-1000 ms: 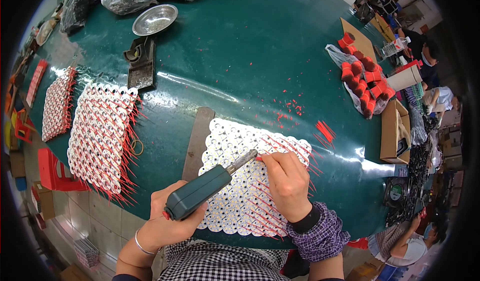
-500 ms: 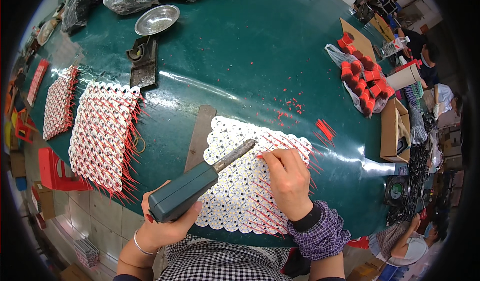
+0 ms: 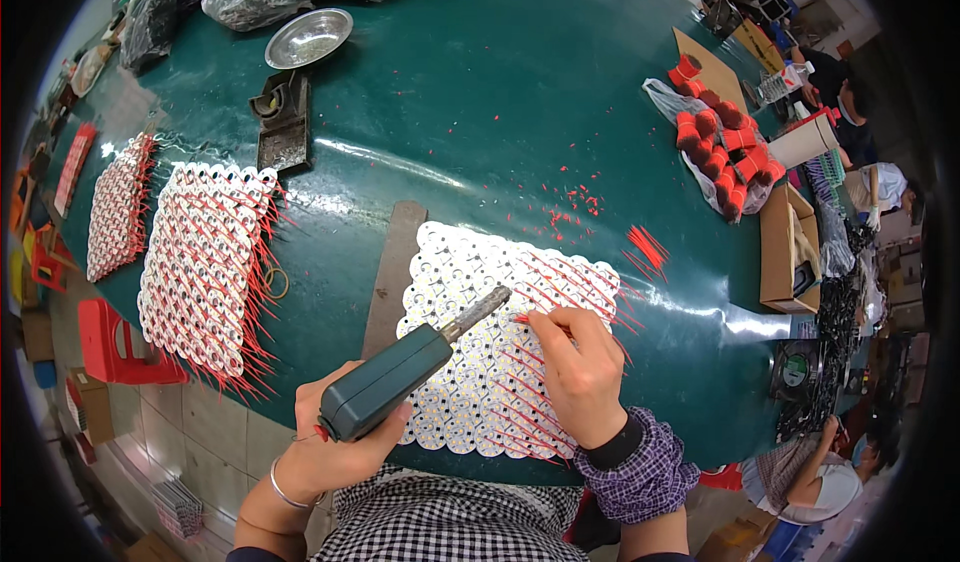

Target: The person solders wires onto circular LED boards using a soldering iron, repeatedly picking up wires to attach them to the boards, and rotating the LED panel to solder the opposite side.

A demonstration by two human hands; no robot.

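Observation:
In my left hand (image 3: 335,454) is a dark green gun-shaped soldering iron (image 3: 386,382), its metal barrel pointing up and right over a white panel of joined round circuit boards (image 3: 447,262). My right hand (image 3: 585,374) is over the panel's right half, thumb and forefinger pinching a short red wire (image 3: 522,318) close to the iron's tip. Whether the tip touches the board I cannot tell. Thin red wires stick out in rows along the panel's right side. A small bundle of red wires (image 3: 648,250) lies just beyond the panel's far right corner.
Wired panels (image 3: 205,262) lie at the left. A grey metal strip (image 3: 395,282) runs along my panel's left edge. Farther off are a metal bowl (image 3: 310,39), a dark holder (image 3: 285,122), bundled red wires (image 3: 730,152) and a cardboard box (image 3: 788,252). Other people sit at right.
The iron's tip has shifted slightly left and down, away from the far edge. My right hand has moved a little down. One more red wire seems to lie across the panel's upper right.

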